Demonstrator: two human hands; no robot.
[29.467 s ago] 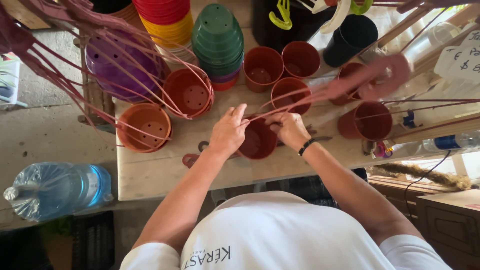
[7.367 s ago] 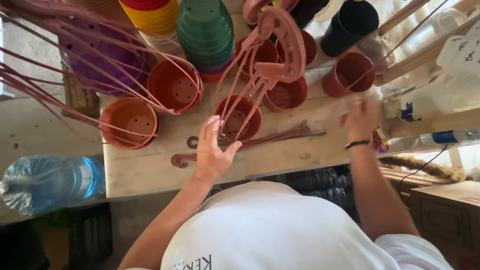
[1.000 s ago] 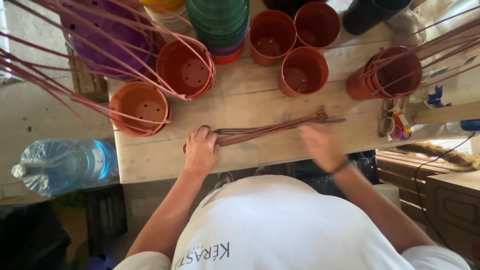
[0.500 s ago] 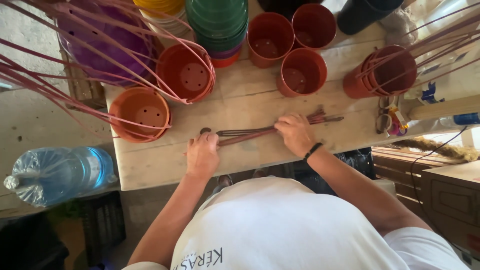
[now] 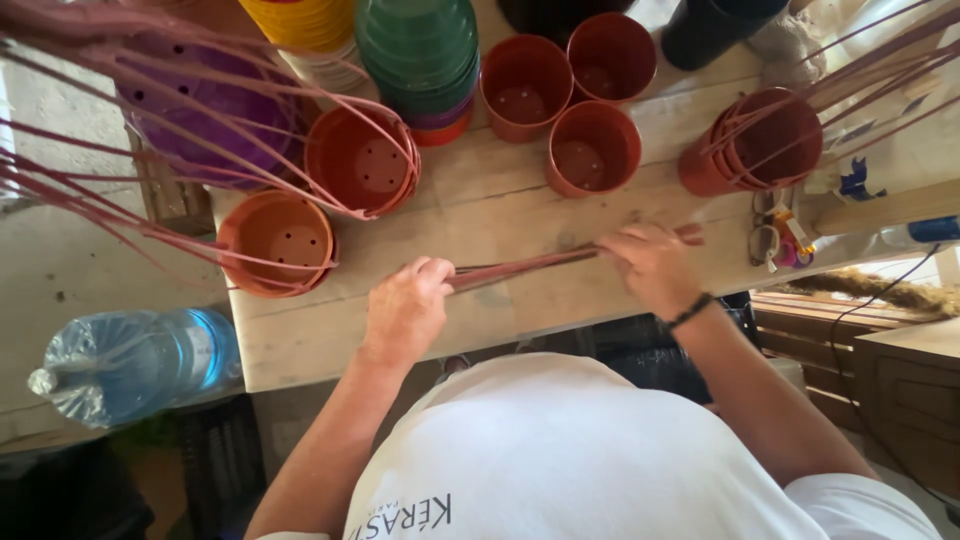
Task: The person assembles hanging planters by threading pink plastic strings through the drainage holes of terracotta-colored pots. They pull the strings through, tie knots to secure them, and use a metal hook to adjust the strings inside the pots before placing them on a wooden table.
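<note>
A thin reddish-brown plastic pot hanger (image 5: 525,267) lies across the wooden table (image 5: 480,210), its long strands bunched together. My left hand (image 5: 408,308) is closed around its left end. My right hand (image 5: 652,266) grips the strands near the right end. Three brown pots (image 5: 594,148) stand just beyond the hanger. Two orange pots (image 5: 277,242) at the left have hanger strands clipped to their rims, as does the brown pot (image 5: 762,140) at the right.
Stacks of green pots (image 5: 420,50) and yellow pots (image 5: 300,22) stand at the back, with a purple pot (image 5: 205,115) at the left. A big water bottle (image 5: 130,362) lies left of the table. Small items (image 5: 778,238) sit at the right edge.
My right hand came in from the right and took hold of the hanger strands, then slid further right along them. My left hand has stayed at the left end.
</note>
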